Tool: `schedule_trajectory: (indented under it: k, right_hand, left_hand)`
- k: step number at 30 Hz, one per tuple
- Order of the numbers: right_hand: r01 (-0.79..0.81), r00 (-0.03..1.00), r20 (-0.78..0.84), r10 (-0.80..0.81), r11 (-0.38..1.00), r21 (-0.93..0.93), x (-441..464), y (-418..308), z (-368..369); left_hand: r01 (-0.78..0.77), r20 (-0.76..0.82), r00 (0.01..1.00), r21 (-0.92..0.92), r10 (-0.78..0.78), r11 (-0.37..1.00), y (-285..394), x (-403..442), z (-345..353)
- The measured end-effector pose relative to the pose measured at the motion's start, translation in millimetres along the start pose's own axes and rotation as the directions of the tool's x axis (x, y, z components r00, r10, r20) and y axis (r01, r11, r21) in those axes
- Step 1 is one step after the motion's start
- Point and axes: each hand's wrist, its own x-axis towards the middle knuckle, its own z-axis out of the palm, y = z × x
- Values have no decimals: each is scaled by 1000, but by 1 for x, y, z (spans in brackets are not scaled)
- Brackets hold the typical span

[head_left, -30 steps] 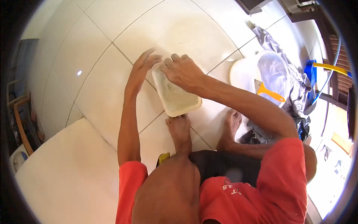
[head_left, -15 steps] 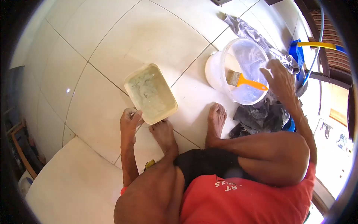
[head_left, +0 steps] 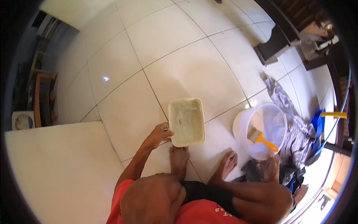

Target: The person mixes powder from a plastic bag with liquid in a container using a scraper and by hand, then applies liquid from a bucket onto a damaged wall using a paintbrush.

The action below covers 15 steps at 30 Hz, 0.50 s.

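Note:
A cream rectangular plastic tub (head_left: 202,130), its inside smeared with greyish residue, is tilted over my left foot. My left hand (head_left: 160,135) grips its lower left edge, thumb over the rim. To the right, a round translucent bucket (head_left: 240,127) leans with its mouth toward the right. Inside its mouth rests a paintbrush (head_left: 266,142) with an orange handle and pale bristles, near some cream-coloured matter. My right hand (head_left: 271,167) is closed at the bucket's near rim, just below the brush handle's end; its fingertips are partly hidden.
Grey cloth (head_left: 281,99) lies crumpled behind the bucket, and dark plastic sheeting (head_left: 253,171) lies beneath it. Further right are a blue object with a yellow handle (head_left: 333,115) and dark wooden furniture (head_left: 272,44). A white block-like surface (head_left: 59,160) stands at left.
My right hand has come down from beside the bucket to its near rim. My left hand still holds the tub. The camera view has shifted, showing more floor ahead.

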Motion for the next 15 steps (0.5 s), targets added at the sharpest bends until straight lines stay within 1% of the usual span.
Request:
schedule_trajectory:
  k: [1, 2, 3, 4, 5, 6, 7, 9, 10, 11, 13, 14, 15]
  right_hand:
    - [-44, 997, 65, 36, 992, 118, 11, -26, -21]
    - [-75, 991, 123, 52, 979, 189, 21, -52, -40]
    - [-101, 983, 174, 60, 967, 235, 31, -78, -58]
    - [-119, 975, 215, 65, 961, 250, 39, -100, -71]
    - [-139, 965, 250, 76, 960, 243, 45, -122, -83]
    - [-153, 956, 279, 87, 962, 225, 49, -138, -90]
    - [-167, 947, 306, 96, 963, 212, 51, -152, -97]
    - [-194, 926, 362, 108, 958, 212, 55, -170, -111]
    - [-224, 896, 433, 101, 944, 242, 65, -163, -126]
    - [-222, 892, 441, 100, 946, 235, 61, -178, -130]
    - [-224, 886, 434, 163, 970, 93, 49, -237, -133]
    - [-205, 888, 439, 136, 972, 113, 47, -251, -135]
    - [-205, 880, 463, 105, 964, 172, 45, -257, -142]
  left_hand:
    - [-13, 13, 1000, -48, 13, 999, 2, -3, 2]
    - [-24, 27, 999, -97, 27, 995, 4, -7, 3]
    - [-24, 14, 1000, -117, 25, 993, 12, -9, 6]
    - [7, -17, 1000, -163, -10, 987, 21, -13, 11]
    - [48, -47, 997, -214, -59, 976, 25, -17, 16]
    - [20, -63, 997, -223, -34, 975, 27, -18, 18]
    - [40, -74, 995, -248, -60, 968, 30, -20, 20]
    - [-139, -138, 985, -253, 107, 957, 44, -26, 20]
    - [-162, -140, 981, -240, 131, 957, 40, -24, 12]
    - [-165, -148, 980, -247, 131, 955, 51, -35, 16]
    - [-264, -245, 952, -345, 186, 901, 107, -64, 20]
    - [-290, -248, 945, -333, 213, 897, 127, -75, 17]
    - [-275, -288, 939, -306, 187, 912, 142, -90, 15]
